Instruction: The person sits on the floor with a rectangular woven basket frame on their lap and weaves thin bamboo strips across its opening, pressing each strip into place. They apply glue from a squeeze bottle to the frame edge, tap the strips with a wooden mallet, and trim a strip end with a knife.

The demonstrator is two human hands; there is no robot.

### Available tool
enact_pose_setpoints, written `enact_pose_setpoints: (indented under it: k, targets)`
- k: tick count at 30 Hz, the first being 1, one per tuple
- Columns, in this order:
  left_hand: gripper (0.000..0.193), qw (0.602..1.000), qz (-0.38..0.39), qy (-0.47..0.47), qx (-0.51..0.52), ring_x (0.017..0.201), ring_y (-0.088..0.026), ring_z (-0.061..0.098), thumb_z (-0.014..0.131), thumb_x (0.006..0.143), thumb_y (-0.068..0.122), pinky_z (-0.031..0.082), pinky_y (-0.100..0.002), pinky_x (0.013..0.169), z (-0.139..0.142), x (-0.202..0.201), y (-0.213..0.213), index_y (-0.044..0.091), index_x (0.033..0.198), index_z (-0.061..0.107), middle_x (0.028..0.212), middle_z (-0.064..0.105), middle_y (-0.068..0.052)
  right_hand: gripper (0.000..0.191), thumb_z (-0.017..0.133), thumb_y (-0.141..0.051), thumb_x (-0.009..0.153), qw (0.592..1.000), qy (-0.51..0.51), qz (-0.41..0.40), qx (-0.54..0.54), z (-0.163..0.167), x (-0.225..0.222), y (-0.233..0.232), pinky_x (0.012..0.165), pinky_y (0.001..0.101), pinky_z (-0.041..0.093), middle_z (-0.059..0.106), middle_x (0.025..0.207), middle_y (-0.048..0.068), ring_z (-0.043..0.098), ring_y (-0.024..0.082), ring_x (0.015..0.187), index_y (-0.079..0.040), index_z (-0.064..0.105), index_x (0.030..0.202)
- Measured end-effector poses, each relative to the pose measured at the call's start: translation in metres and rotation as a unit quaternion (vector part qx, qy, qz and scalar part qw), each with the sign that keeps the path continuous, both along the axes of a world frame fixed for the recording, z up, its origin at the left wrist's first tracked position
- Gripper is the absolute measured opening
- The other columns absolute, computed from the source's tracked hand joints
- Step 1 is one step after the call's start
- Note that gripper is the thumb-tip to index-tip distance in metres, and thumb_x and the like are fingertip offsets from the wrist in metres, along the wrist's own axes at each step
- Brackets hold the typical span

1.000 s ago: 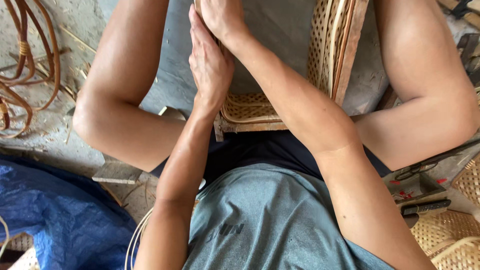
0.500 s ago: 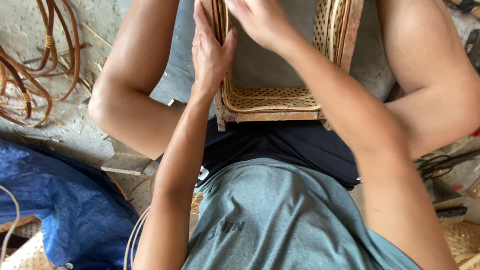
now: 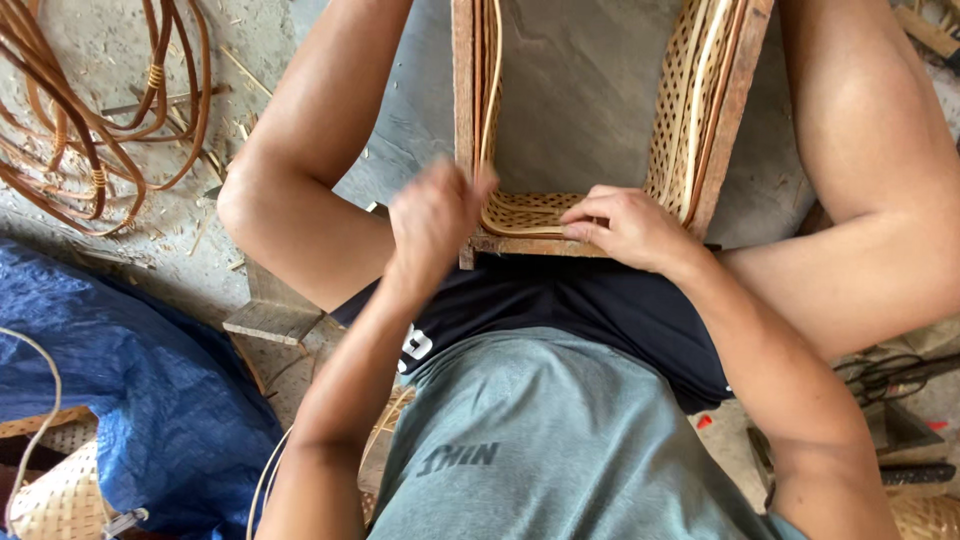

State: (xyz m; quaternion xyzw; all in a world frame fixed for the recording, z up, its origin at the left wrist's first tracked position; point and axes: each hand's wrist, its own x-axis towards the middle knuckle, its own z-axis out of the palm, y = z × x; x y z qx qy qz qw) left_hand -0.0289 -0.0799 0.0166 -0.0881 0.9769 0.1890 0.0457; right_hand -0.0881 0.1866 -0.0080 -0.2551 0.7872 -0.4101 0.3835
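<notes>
A wooden frame (image 3: 735, 110) stands between my knees, with woven cane (image 3: 525, 212) filling its near edge and right side. My left hand (image 3: 435, 215) is blurred and closed in a fist at the frame's near left corner. It grips a pale cane strand (image 3: 494, 90) that runs up along the left rail. My right hand (image 3: 625, 225) rests on the near rail, its curled fingers pinching the edge of the woven cane.
Coils of brown rattan (image 3: 100, 120) lie on the concrete floor at the upper left. A blue tarp (image 3: 110, 370) covers the lower left, with a small wooden block (image 3: 270, 320) beside it. Dark tools and cables (image 3: 890, 375) lie at the right.
Both hands have come down from the upper part of the frame to its near edge. The left hand has left the rail and closed on the strand.
</notes>
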Motion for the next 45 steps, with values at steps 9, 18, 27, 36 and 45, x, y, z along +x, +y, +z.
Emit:
enact_pose_setpoints:
  k: [9,18,27,36,45]
  targets:
    - [0.020,0.961,-0.254,-0.075,-0.074,0.049,-0.025,0.064,0.065,0.091,0.019,0.049,-0.042,0.040,-0.009,0.034,0.005,0.011,0.073,0.063,0.057,0.063,-0.008,0.027,0.072,-0.033,0.092,1.000,0.005,-0.001,-0.015,-0.020,0.002,-0.001,0.077,0.0392,0.054,0.072,0.094,0.010,0.070,0.028,0.087,-0.012,0.078,0.109]
    - [0.030,0.985,-0.167,0.033,0.015,0.091,-0.039,0.061,0.069,0.093,0.022,0.048,-0.046,0.077,0.016,0.014,-0.030,0.001,0.112,0.057,0.104,0.062,-0.021,0.029,0.073,-0.033,0.090,1.000,0.001,-0.004,-0.013,-0.026,0.002,-0.002,0.076,0.0391,0.055,0.073,0.095,0.010,0.071,0.027,0.086,-0.011,0.078,0.108]
    - [0.087,0.968,0.066,0.135,0.200,0.124,-0.051,0.056,0.080,0.091,0.023,0.050,-0.051,0.101,-0.031,-0.077,0.009,-0.008,0.152,0.025,0.139,0.052,-0.038,0.059,0.034,-0.048,0.113,0.898,0.018,-0.399,-0.185,-0.016,-0.124,-0.084,0.091,0.0335,0.051,0.070,0.111,0.007,0.060,0.017,0.098,-0.005,0.070,0.130]
    - [0.078,0.968,0.125,0.058,0.209,0.110,-0.052,0.065,0.067,0.089,0.008,0.055,-0.054,0.091,-0.033,-0.090,0.008,-0.004,0.153,0.023,0.132,0.059,-0.036,0.073,0.034,-0.060,0.115,0.763,-0.066,-0.616,-0.184,-0.004,-0.173,-0.194,0.088,0.0426,0.040,0.037,0.108,0.009,0.039,0.025,0.099,0.013,0.034,0.115]
    - [0.080,0.967,0.120,0.068,0.215,0.112,-0.052,0.064,0.070,0.088,0.008,0.055,-0.052,0.092,-0.031,-0.090,0.008,-0.006,0.153,0.024,0.134,0.057,-0.037,0.057,0.040,-0.063,0.107,0.780,-0.012,-0.587,-0.216,-0.007,-0.179,-0.196,0.070,0.0336,0.043,0.048,0.081,-0.004,0.047,0.010,0.078,-0.011,0.050,0.086]
